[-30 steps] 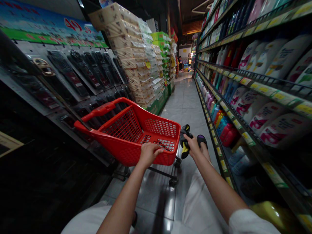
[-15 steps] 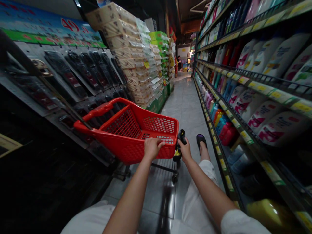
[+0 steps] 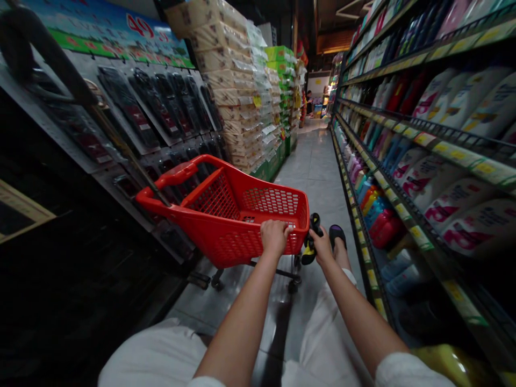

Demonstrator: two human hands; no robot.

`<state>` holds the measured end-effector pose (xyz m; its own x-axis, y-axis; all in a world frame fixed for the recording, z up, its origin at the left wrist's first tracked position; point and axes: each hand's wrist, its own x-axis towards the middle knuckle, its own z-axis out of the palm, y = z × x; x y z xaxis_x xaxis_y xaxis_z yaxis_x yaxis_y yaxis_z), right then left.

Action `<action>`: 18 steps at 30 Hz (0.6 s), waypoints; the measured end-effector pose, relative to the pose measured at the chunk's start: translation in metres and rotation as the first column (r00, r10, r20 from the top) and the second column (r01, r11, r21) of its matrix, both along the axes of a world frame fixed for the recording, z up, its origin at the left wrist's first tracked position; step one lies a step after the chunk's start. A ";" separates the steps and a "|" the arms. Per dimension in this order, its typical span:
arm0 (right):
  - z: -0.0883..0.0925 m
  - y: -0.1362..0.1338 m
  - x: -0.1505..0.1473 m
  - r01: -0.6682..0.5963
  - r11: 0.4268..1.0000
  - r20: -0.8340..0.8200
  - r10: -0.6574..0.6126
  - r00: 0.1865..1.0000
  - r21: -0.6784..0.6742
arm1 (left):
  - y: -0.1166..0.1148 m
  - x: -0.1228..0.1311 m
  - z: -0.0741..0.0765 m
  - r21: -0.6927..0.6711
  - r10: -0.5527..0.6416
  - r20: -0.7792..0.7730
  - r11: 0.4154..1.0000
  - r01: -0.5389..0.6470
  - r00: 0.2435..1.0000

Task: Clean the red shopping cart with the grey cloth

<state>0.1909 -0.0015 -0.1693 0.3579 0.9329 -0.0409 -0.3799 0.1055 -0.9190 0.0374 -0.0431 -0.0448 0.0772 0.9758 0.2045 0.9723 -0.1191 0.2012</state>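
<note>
Narrow shop aisle, tiled floor (image 3: 314, 172), bottle shelves (image 3: 419, 138) on the right. The left hand (image 3: 275, 236) stays clamped on the near rim of the cart (image 3: 234, 242), while the right hand (image 3: 323, 247), closed on a black-and-yellow item (image 3: 309, 252), has swung in from the side. That item is now just beside the rim's corner, outside the basket.

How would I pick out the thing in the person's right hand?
Find the red wheeled basket in the aisle. At its near right corner, the right hand clasps a small black item with a yellow patch, the only black-and-yellow thing there.
</note>
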 end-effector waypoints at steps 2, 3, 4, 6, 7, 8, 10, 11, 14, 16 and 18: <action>-0.012 -0.009 0.000 -0.026 0.998 -0.001 0.026 1.000 -0.056 | -0.003 0.004 0.001 -0.005 -0.004 -0.014 1.000 0.004 1.000; -0.016 -0.013 0.001 -0.056 0.995 -0.002 0.056 0.998 -0.086 | -0.006 0.005 0.002 -0.006 -0.009 -0.023 1.000 0.009 1.000; -0.019 -0.015 0.003 -0.093 0.989 -0.004 0.093 0.996 -0.111 | -0.008 0.006 0.003 -0.007 -0.014 -0.033 1.000 0.014 0.999; -0.016 -0.014 0.007 -0.144 0.981 -0.015 0.143 0.990 -0.128 | -0.014 0.006 0.005 -0.011 -0.022 -0.055 1.000 0.021 0.998; -0.012 -0.011 0.009 -0.143 0.982 -0.025 0.142 0.990 -0.120 | -0.017 0.006 0.006 -0.012 -0.025 -0.067 1.000 0.024 0.997; -0.006 -0.007 0.011 -0.128 0.987 -0.038 0.125 0.991 -0.100 | -0.019 0.005 0.008 -0.013 -0.028 -0.081 1.000 0.027 0.996; 0.003 -0.002 0.010 -0.070 0.996 -0.066 0.067 0.996 -0.048 | -0.022 0.000 0.012 -0.022 -0.046 -0.115 0.999 0.043 0.992; 0.004 -0.001 0.008 -0.044 0.999 -0.075 0.042 0.996 -0.026 | -0.023 -0.003 0.015 -0.037 -0.069 -0.132 0.997 0.065 0.989; -0.009 -0.009 -0.003 -0.036 0.999 -0.061 0.035 0.998 -0.011 | -0.022 -0.016 0.023 -0.125 -0.197 -0.175 0.976 0.177 0.964; -0.021 -0.018 -0.010 -0.107 0.992 -0.042 0.104 0.994 -0.061 | -0.020 -0.025 0.027 -0.188 -0.264 -0.201 0.955 0.227 0.943; -0.025 -0.022 -0.015 -0.193 0.973 -0.055 0.188 0.981 -0.128 | -0.018 -0.032 0.030 -0.242 -0.274 -0.210 0.945 0.222 0.939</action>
